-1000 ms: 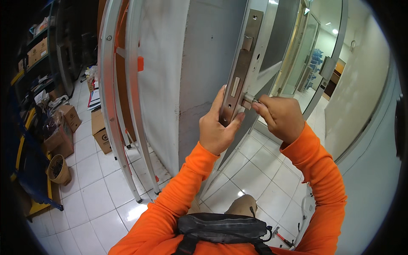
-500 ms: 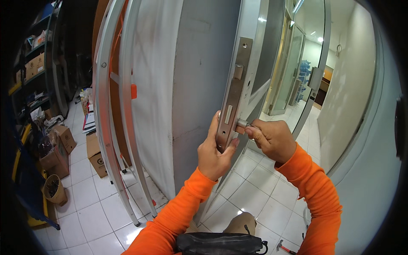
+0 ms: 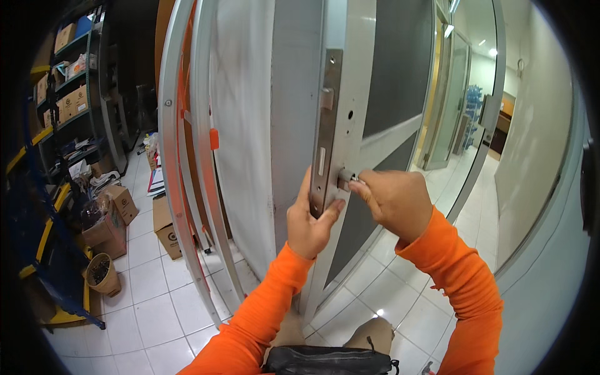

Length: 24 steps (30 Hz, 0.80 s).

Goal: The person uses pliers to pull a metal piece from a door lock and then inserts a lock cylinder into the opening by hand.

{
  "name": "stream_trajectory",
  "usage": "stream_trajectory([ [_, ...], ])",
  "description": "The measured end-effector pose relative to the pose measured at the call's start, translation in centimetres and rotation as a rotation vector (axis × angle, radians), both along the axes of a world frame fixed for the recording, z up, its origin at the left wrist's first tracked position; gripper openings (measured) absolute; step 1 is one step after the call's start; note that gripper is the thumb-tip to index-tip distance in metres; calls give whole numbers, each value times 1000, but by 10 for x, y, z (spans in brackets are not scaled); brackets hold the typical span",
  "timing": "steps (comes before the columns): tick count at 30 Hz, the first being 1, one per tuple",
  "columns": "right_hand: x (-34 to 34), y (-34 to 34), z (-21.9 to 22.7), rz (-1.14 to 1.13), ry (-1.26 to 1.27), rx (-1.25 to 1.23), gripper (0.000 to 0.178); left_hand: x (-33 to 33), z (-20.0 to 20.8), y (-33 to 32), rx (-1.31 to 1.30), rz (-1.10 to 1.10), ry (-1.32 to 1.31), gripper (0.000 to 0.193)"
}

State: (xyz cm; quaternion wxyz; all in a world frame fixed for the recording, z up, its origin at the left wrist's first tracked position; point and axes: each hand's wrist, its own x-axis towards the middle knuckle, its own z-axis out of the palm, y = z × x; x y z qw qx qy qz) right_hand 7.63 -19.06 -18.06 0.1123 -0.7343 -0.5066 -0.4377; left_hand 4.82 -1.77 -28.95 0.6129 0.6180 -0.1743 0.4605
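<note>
The person stands at the narrow edge of a grey door [image 3: 300, 125], where a long metal lock plate [image 3: 326, 131] runs down the edge. The left hand [image 3: 310, 220] is wrapped around the lower end of that plate, thumb pressed on the plate's face and fingers curled behind the door edge, out of sight. The right hand [image 3: 395, 201] is closed in a pinch on a small silvery key [image 3: 351, 179] stuck into the lock cylinder [image 3: 343, 178] just beside the plate; only a sliver of the key shows between the fingertips, so its shape is hard to make out. Both arms wear orange sleeves. A black bag [image 3: 328, 360] sits at the person's waist, cut off by the lower edge of the view. To the left, on the white tiled floor [image 3: 150, 306], stand brown cardboard boxes [image 3: 165, 228], their tops closed, one with a small dark printed mark on its side. Nearer the left edge a round woven basket [image 3: 103, 275] holds dark small parts that are too tiny to identify. Metal shelves [image 3: 75, 94] behind carry more brown boxes and a blue one on top, with loose papers lower down. Pale metal frames [image 3: 181, 156] lean beside the door, one bearing a small orange tab. Glass doors [image 3: 459, 119] recede on the right.
</note>
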Motion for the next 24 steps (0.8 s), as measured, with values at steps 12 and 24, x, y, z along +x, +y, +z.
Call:
stream_trajectory([
  [12, -40, -25, 6, -118, -130, 115, 15, 1, 6, 6, 16, -33, 46, 65],
  [24, -180, -11, -10, 103, 22, 574, 16, 2, 27, -7, 323, 424, -309, 102],
])
